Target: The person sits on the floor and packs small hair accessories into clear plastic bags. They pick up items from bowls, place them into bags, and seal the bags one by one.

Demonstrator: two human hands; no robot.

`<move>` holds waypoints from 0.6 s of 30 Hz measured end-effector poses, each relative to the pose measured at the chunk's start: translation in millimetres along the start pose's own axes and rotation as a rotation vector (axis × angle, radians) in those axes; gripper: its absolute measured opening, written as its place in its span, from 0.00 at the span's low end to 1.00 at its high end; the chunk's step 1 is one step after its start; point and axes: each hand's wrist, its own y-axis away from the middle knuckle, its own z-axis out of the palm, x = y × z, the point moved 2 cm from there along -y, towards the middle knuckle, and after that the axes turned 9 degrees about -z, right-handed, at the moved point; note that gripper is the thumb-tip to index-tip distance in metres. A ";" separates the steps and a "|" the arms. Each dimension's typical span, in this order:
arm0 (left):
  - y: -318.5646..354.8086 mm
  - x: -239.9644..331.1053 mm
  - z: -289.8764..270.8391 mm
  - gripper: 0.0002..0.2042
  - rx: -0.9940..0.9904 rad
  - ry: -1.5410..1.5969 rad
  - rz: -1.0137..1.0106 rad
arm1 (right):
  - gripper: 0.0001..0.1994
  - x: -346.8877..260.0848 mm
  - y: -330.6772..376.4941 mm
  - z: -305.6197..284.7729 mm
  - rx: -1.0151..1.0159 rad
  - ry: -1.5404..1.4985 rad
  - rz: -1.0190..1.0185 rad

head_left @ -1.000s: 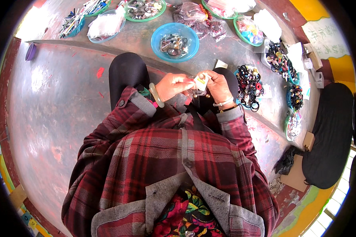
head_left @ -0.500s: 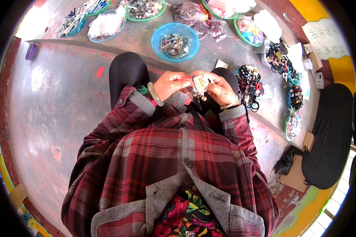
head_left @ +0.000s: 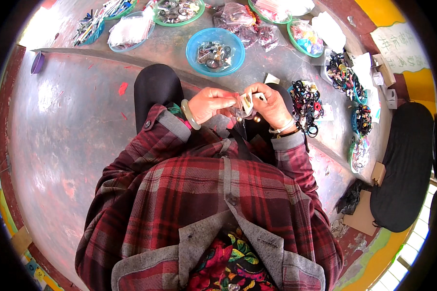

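Note:
Above my lap, both hands are brought close together around a small white card point(head_left: 246, 104) with a yellow-green patch. My left hand point(head_left: 210, 104), a pale bangle at its wrist, is closed in a pinch on the edge of what looks like a clear plastic bag point(head_left: 243, 127). The card is gripped from the other side by my right hand point(head_left: 273, 107), fingers bent over it. Just below the card hang small gold-coloured round beads point(head_left: 256, 118); what they are fixed to cannot be made out.
Ahead stands a blue basin point(head_left: 191, 54) of small bagged accessories. Black hair ties point(head_left: 306, 104) lie in a heap at my right, with more filled baskets beyond. A green-rimmed tray point(head_left: 180, 22) and a purple bowl point(head_left: 38, 63) are farther off. At far right lies a long black cushion point(head_left: 407, 165).
My right hand has turned and its fingers have curled farther over the card, which now sits more edge-on. My left hand has hardly moved.

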 end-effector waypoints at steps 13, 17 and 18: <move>3.5 2.7 -1.3 0.08 -0.074 0.097 0.060 | 0.20 4.0 5.0 8.1 -0.087 -0.604 -0.193; 8.2 9.5 5.5 0.09 -0.091 0.065 0.026 | 0.19 1.2 4.4 5.7 -0.094 -0.504 -0.174; 9.0 11.5 8.2 0.09 -0.101 0.063 0.015 | 0.19 1.5 4.6 4.5 -0.102 -0.489 -0.153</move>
